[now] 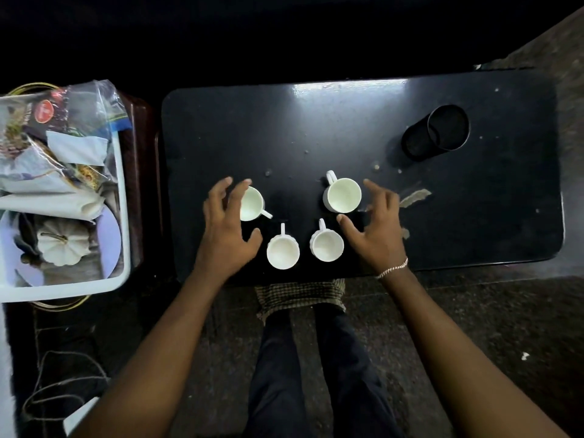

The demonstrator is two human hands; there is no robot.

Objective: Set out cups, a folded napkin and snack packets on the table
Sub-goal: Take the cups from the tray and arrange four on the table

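Both your hands are released: your left hand point(226, 235) touches the far-left cup point(251, 203), your right hand point(376, 229) hovers beside the far-right cup point(343, 196). Space them evenly, handles aligned.

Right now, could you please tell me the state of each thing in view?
Four white cups: upright, empty.
Black holder: tipped over on the table.
White bin: full of packets.
Left hand: open.
Right hand: open, beside a cup.
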